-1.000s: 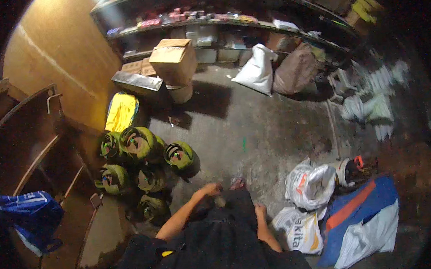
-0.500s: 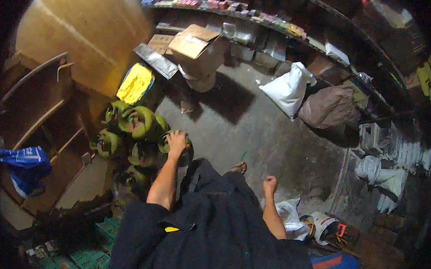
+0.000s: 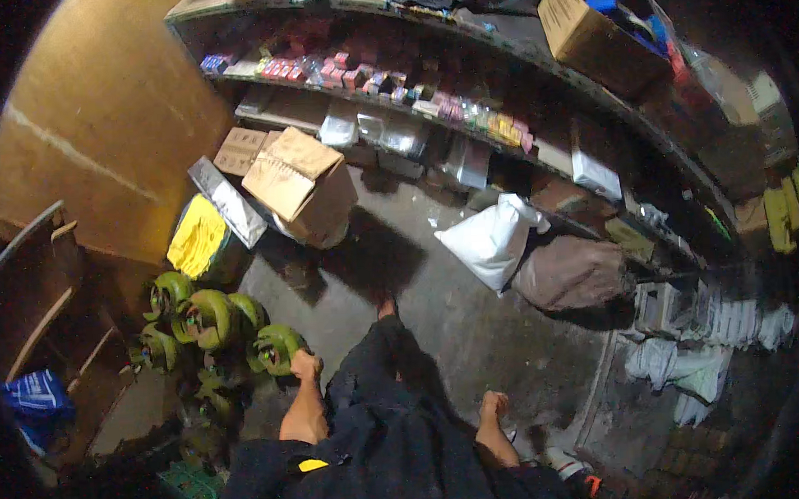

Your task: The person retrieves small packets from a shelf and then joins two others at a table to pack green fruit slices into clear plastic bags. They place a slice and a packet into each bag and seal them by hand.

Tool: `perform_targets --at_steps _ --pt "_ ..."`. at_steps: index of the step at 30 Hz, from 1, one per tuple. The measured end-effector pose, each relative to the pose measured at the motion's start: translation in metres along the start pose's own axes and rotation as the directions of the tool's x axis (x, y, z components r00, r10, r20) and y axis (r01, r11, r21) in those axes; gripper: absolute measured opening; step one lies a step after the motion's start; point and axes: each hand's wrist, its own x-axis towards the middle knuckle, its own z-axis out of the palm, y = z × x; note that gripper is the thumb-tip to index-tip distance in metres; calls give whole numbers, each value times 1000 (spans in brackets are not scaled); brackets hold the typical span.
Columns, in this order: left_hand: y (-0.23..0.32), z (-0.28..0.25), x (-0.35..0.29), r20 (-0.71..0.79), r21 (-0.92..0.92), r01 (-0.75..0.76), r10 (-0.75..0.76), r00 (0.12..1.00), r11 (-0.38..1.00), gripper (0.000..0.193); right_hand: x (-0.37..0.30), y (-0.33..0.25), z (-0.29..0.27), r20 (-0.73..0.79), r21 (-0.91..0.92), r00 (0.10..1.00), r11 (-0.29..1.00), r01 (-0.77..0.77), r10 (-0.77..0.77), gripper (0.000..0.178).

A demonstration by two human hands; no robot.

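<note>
My left hand (image 3: 306,365) is closed at the right rim of a green gas cylinder (image 3: 275,348), its fingers curled against the collar and partly hidden. This cylinder stands at the near right of a cluster of several similar ones (image 3: 212,319), upright on the floor with round collars on top. Over the floor to the right hangs my right hand (image 3: 493,404), curled into a fist with nothing visible in it.
Behind the cylinders are a yellow bundle (image 3: 202,235) and a cardboard box (image 3: 292,174). Stocked shelves (image 3: 382,97) curve across the far side. A white sack (image 3: 494,240) and a brown sack (image 3: 571,272) lie at the right, and a blue bag (image 3: 39,397) at the left.
My left hand has shifted from the cylinder's top to its near right rim, its fingers now curled. The view has tilted up, showing more shelving. The cylinders keep their places among themselves.
</note>
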Motion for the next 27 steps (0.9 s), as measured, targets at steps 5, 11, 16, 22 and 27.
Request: perform_targets --at_steps 5,11,16,22,27 --pt "127 -13 37 91 166 -153 139 986 974 60 37 -101 77 185 256 981 960 -112 65 25" --pt "194 -70 72 102 -311 -90 128 987 946 74 52 -311 176 51 39 789 791 611 -612 13" --pt "255 -89 74 99 -97 20 -10 995 995 79 2 -503 228 317 -77 578 587 806 -752 53" --pt "291 -83 75 -59 -340 53 -78 995 939 59 -9 -648 311 253 171 466 514 841 -848 30" --pt "329 -83 92 134 -379 39 13 991 925 48 -2 -743 355 503 358 329 539 762 -799 33"
